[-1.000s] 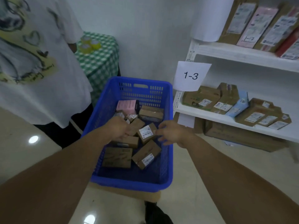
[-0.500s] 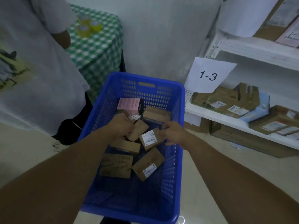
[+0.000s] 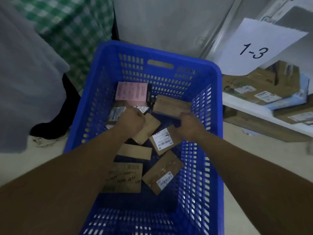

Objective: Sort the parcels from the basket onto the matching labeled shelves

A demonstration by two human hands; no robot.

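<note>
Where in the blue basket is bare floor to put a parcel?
The near end is bare, between the printed box and the basket's near wall. The far half is crowded: parcels overlap around the left hand and right hand, up to the pink parcel.

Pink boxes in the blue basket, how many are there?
1. The pink box lies at the far end of the blue basket, behind the brown boxes. More could be hidden underneath.

Blue slotted basket (image 3: 157, 53) holding overlapping brown cardboard parcels (image 3: 162, 170), some label-up, with one pink parcel (image 3: 131, 93) at the far end. To its right, a white shelf (image 3: 257, 111) beneath a paper sign (image 3: 254, 51) reading "1-3" carries more parcels.
</note>
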